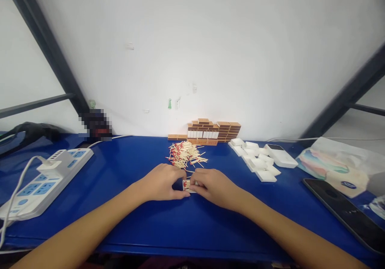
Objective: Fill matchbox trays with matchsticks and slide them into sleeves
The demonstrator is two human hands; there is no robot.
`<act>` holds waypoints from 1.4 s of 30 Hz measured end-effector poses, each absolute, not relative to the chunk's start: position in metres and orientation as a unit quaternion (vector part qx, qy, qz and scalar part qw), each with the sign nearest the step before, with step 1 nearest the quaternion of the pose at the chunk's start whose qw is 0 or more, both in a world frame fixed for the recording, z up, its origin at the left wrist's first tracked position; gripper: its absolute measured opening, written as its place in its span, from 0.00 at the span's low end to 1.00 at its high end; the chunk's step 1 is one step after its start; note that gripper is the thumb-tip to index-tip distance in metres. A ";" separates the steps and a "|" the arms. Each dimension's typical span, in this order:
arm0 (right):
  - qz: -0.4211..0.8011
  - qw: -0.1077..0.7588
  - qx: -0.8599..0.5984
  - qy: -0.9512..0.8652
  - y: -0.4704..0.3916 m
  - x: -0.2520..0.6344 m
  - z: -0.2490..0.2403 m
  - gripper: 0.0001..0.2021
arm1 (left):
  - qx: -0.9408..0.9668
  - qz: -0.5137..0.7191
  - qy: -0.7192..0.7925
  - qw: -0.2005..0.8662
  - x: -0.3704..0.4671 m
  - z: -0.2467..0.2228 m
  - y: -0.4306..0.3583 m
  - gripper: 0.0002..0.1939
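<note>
A small white matchbox tray (184, 188) with red-headed matches in it lies on the blue table between my hands. My left hand (165, 183) holds the tray's left end, thumb at the near side and fingers at the far side. Over the right end, my right hand (210, 185) has its fingers curled and thumb pressed in; they cover that end, and what they pinch is hidden. Just beyond the tray is a loose pile of matches (185, 153) with red heads. Behind it, brown matchboxes (228, 130) are stacked against the wall.
White empty-looking trays (257, 162) are heaped to the right, beside a white device (282, 156). Farther right lie a tissue pack (325, 162) and a black phone (343, 209). A power strip (39, 191) with a plugged-in white cable occupies the left of the table.
</note>
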State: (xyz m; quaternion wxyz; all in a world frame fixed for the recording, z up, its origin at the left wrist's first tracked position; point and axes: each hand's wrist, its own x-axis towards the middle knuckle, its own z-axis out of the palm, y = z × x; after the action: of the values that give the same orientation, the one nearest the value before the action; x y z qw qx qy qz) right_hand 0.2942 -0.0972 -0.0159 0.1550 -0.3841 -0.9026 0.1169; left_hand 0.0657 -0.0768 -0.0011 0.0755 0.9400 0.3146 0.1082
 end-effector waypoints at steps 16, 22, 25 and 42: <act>0.184 0.200 -0.366 -0.890 -0.100 0.290 -0.018 0.08 | 0.942 0.096 0.310 0.087 0.066 -0.001 -0.077 0.16; 0.216 0.199 -0.360 -0.885 -0.100 0.291 -0.015 0.10 | 0.945 0.099 0.300 0.086 0.067 -0.004 -0.077 0.16; 0.210 0.196 -0.366 -0.885 -0.100 0.291 -0.015 0.09 | 0.945 0.096 0.303 0.080 0.067 -0.005 -0.077 0.16; 0.100 0.163 -0.418 -0.888 -0.093 0.307 -0.015 0.06 | 0.943 0.095 0.311 0.076 0.067 -0.003 -0.076 0.17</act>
State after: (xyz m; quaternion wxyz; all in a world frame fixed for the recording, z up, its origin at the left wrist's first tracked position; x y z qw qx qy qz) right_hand 0.3072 -0.0929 -0.0150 0.1630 -0.4183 -0.8880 0.1001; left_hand 0.0666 -0.0763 -0.0032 0.0762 0.9426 0.3110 0.0948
